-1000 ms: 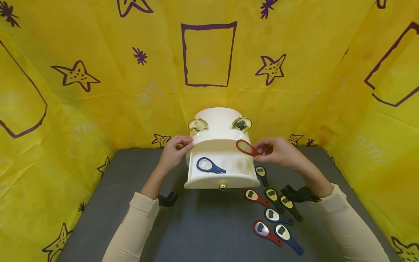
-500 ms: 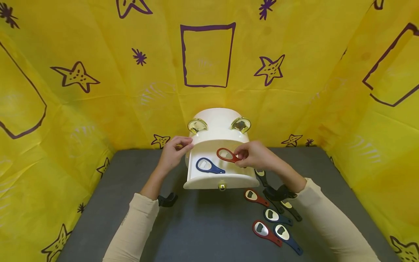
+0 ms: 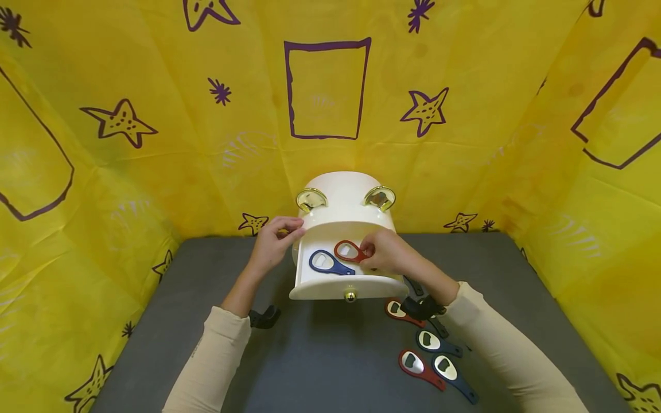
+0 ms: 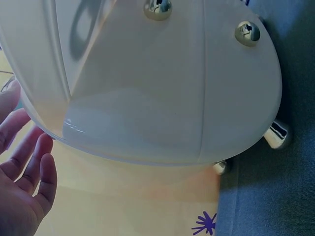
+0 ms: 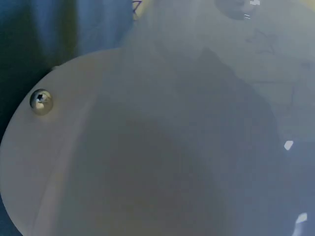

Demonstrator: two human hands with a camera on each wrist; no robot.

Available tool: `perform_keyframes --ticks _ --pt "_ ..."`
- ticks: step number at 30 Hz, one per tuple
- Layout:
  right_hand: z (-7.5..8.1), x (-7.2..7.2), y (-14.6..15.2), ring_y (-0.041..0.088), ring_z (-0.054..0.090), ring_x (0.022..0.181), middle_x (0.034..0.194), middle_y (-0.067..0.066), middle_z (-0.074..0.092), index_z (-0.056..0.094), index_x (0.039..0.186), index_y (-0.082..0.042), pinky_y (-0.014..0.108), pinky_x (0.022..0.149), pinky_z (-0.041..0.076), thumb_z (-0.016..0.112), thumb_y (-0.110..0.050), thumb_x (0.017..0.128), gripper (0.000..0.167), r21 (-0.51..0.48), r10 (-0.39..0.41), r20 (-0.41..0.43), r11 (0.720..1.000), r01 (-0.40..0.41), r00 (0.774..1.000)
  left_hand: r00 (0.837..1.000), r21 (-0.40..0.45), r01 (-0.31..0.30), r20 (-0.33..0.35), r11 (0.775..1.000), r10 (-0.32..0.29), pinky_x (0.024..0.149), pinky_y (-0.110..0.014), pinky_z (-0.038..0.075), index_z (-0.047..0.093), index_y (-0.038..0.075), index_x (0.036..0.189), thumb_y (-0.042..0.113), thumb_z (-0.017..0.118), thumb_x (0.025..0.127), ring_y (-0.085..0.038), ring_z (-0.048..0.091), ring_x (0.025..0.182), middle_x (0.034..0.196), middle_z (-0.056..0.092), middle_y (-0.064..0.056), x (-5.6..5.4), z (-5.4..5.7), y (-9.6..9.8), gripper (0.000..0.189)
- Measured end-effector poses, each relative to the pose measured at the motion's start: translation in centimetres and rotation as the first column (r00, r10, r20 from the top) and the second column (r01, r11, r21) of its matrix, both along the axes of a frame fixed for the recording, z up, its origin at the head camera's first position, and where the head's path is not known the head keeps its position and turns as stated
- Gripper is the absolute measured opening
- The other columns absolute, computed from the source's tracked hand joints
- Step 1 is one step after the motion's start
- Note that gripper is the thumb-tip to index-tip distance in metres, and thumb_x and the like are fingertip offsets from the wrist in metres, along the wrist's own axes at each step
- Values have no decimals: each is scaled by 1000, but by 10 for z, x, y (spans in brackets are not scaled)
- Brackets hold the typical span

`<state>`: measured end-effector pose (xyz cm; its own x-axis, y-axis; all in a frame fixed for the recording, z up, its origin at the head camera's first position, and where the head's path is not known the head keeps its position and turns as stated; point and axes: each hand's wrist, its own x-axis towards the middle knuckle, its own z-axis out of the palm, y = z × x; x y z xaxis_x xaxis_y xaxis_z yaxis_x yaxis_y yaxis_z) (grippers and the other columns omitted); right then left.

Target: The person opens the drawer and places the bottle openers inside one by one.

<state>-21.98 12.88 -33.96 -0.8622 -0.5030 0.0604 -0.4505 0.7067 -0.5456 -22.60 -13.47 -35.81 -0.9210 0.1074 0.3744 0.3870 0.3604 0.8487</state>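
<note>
A white rounded drawer box [image 3: 345, 195] with two gold ears stands at the back of the table, its upper compartment pulled open. Inside, a blue bottle opener [image 3: 324, 261] lies on the drawer floor. My right hand [image 3: 389, 252] reaches over the drawer's right side and pinches a red bottle opener [image 3: 347, 251] by its handle, beside the blue one. My left hand [image 3: 276, 240] rests its fingertips against the box's left side; the left wrist view shows its fingers [image 4: 47, 179] loosely bent along the curved wall. The right wrist view shows only the glossy box wall.
Several bottle openers lie on the grey table [image 3: 330, 367] at right front, among them a red one [image 3: 420, 370], a blue one [image 3: 454, 376] and another blue one [image 3: 438, 342]. My right forearm partly covers others. A yellow patterned cloth [image 3: 206, 172] encloses the table.
My right hand has carried the red bottle opener leftward and down from the drawer's right edge to beside the blue one. The left hand has stayed at the box.
</note>
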Motion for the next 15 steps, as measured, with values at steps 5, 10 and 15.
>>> perform_keyframes --ticks 5,10,15 --pt "-1 1 -3 7 57 65 69 3 70 73 87 -1 21 63 45 78 -12 79 15 -49 19 26 999 -18 999 1000 4 4 -4 1000 -4 76 -8 45 68 -12 104 1 70 86 -28 58 105 114 65 -28 0 -1 -1 22" --pt "10 5 8 12 64 75 83 7 74 73 98 0 26 71 51 72 -15 86 19 -131 -7 35 991 11 999 1000 3 5 -11 1000 -4 76 -8 45 69 -12 103 1 71 86 -20 57 103 114 65 -27 0 0 0 21" --pt "16 7 33 16 62 79 92 8 72 73 104 -4 29 72 53 69 -19 90 21 -174 -56 77 982 69 995 1000 3 -1 -10 1000 1 77 -8 45 69 -12 103 1 71 86 -23 57 105 114 65 -27 0 -1 0 22"
